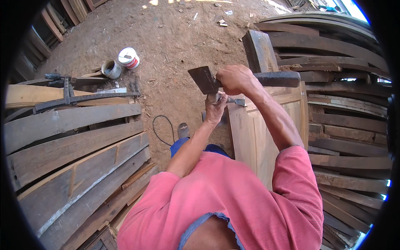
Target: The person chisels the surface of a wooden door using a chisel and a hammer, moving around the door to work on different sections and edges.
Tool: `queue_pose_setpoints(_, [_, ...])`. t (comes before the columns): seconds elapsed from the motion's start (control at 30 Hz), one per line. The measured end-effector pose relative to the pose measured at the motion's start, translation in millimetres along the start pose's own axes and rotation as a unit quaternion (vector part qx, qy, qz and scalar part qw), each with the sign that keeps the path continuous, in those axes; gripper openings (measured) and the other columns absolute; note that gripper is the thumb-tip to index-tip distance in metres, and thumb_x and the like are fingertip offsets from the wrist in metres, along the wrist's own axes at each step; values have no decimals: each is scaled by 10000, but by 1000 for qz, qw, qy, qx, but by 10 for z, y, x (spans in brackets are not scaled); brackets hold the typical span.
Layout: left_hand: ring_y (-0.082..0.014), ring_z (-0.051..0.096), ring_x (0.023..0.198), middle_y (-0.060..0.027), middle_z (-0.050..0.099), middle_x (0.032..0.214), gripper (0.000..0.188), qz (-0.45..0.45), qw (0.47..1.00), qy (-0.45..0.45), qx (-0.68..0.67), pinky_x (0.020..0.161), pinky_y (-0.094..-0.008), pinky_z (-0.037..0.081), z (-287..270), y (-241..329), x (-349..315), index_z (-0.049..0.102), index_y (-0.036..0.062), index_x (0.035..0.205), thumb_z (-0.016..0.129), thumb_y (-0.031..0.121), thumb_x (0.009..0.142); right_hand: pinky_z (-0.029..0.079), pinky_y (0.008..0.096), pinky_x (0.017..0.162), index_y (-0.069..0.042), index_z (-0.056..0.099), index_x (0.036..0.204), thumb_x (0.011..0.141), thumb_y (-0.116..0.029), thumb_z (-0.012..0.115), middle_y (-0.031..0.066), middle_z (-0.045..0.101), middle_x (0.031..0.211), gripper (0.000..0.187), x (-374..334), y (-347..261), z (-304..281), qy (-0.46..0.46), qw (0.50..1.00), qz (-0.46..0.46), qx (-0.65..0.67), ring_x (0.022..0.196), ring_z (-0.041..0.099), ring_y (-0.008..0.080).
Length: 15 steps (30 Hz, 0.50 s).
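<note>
Hammer [203,80] sits in right hand [236,80] while left hand [215,110] holds chisel [238,101].

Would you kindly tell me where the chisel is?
In the head view, the chisel is just right of centre, held in the left hand and pointing right over the upper-left corner of the panelled wooden door.

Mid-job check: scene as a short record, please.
Right hand: grips a dark thick-handled tool near its flat metal head
Left hand: holds a grey metal chisel, pointing right
Workpiece: light-brown panelled wooden door, chisel at its far end; contact unclear
Floor: brown dirt, white round bucket beside open grey bucket
Sides: weathered wooden planks stacked left and right
</note>
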<state>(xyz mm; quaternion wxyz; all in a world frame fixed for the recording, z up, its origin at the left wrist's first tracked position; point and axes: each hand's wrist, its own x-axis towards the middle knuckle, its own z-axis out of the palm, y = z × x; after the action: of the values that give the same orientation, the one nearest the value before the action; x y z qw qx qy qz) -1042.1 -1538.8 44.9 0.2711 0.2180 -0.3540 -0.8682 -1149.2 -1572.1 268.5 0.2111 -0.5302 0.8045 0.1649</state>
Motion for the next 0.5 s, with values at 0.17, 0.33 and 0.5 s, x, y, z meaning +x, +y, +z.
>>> queue_pose_setpoints(0.17, [-95,638,852,4,640,906,135,-68,996,22,-52,753,-327,589,-175,172,-18,580,123,976,712,110,952,528,491,774,-40,677,998,788,-222,759,203,697,862,289,-292,-149,-496,118,982,-57,135,895,679,405])
queue_pose_setpoints(0.33, [-134,667,917,1,659,975,126,-77,996,8,-41,804,-416,618,-171,106,-20,582,133,1013,698,127,966,517,480,719,-51,682,958,829,-244,766,186,687,808,248,-586,-283,-1071,293,931,-128,174,808,669,396])
queue_pose_setpoints(0.5, [-86,630,812,21,643,921,105,-54,998,15,-32,738,-295,577,-23,202,-47,604,104,990,705,100,960,502,479,662,-40,664,829,873,-234,728,176,665,756,209,-537,-464,-1076,392,892,-160,157,746,657,388])
